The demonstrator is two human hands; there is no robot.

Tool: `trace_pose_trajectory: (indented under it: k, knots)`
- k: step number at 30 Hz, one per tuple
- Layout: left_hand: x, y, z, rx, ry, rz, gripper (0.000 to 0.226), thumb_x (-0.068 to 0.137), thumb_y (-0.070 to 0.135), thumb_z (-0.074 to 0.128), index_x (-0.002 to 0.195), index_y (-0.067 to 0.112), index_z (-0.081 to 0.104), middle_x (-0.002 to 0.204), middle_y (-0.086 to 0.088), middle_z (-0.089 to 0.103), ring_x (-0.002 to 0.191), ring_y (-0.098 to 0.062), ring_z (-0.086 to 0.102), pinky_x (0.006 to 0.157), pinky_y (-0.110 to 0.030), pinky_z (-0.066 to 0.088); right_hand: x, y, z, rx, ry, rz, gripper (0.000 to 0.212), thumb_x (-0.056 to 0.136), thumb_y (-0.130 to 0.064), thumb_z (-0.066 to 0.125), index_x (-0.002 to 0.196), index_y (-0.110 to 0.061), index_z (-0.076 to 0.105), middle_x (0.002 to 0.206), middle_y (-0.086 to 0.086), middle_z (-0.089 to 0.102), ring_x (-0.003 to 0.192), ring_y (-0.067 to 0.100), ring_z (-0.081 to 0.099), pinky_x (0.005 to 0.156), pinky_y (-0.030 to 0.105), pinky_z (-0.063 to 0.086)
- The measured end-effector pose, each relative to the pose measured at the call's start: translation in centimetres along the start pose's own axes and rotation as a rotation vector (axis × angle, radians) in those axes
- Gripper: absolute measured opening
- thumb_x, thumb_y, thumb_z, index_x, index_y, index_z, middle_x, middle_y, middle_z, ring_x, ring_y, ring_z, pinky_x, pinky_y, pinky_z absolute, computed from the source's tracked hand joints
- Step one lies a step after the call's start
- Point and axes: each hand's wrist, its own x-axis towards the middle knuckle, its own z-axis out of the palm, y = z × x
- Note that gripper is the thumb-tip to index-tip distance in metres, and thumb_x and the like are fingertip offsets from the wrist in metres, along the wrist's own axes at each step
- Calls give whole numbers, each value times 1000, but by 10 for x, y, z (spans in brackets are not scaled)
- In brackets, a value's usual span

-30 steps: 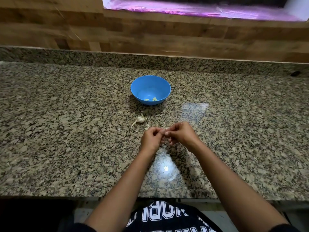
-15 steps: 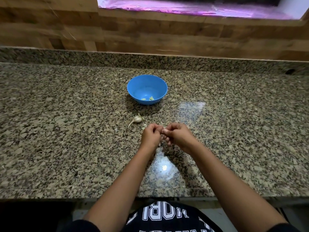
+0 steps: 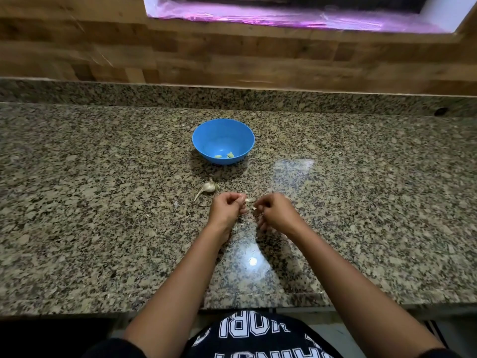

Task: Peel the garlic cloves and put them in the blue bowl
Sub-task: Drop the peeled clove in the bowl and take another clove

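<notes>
A blue bowl (image 3: 223, 133) stands on the granite counter and holds two small peeled garlic pieces (image 3: 224, 155) at its bottom. Just in front of it lies the rest of a garlic bulb (image 3: 208, 187) with its stem. Closer to me, my left hand (image 3: 225, 209) pinches a pale garlic clove (image 3: 247, 200) at its fingertips. My right hand (image 3: 275, 211) has its fingers curled and pinches a whitish bit of skin a little to the clove's right. The two hands are slightly apart above the counter.
Small flakes of garlic skin (image 3: 204, 204) lie on the counter near the bulb. The granite counter (image 3: 103, 202) runs wide to both sides, with a raised granite ledge and a wooden wall behind. Its front edge is close to my body.
The hands, which were touching at the fingertips, have pulled a little apart, and the clove now shows between them. The view has shifted slightly.
</notes>
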Motion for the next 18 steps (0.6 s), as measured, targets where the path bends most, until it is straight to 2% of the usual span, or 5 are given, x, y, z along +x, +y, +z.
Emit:
trace_pose_trajectory:
  k: [4, 8, 10, 14, 18]
  knots:
    - [-5, 2, -4, 25, -9, 54, 11, 90, -3, 54, 99, -2, 61, 90, -6, 63, 76, -11, 60, 65, -15, 53, 0, -6, 0, 210, -73, 21, 18, 93, -10, 55, 102, 4, 61, 89, 22, 68, 57, 22, 62, 59, 34, 56]
    - [-6, 3, -3, -13, 1, 53, 16, 85, -7, 59, 87, 8, 59, 88, -10, 63, 84, -21, 63, 82, -31, 55, -2, -13, 3, 195, -51, -16, 17, 91, -10, 56, 95, 6, 61, 83, 17, 67, 55, 17, 60, 54, 26, 54]
    - [-4, 3, -4, -57, 3, 51, 21, 84, -11, 58, 84, 9, 53, 84, -8, 59, 80, -20, 59, 79, -33, 53, -2, -14, 2, 247, -66, 12, 16, 93, -5, 51, 93, 9, 58, 73, 14, 62, 54, 17, 57, 51, 25, 52]
    - [1, 3, -8, -74, -21, 50, 28, 84, -16, 53, 78, 10, 46, 80, -7, 54, 71, -15, 53, 63, -24, 50, -3, -20, 0, 516, -183, 124, 20, 94, 8, 34, 86, 5, 52, 67, 15, 52, 55, 20, 49, 46, 23, 47]
    - [2, 8, -8, -237, -17, -63, 24, 85, -16, 51, 78, 7, 46, 82, -11, 54, 68, -16, 55, 58, -20, 52, -3, -20, 1, 545, -160, 112, 18, 96, 7, 37, 88, 5, 53, 68, 15, 53, 55, 20, 50, 45, 21, 47]
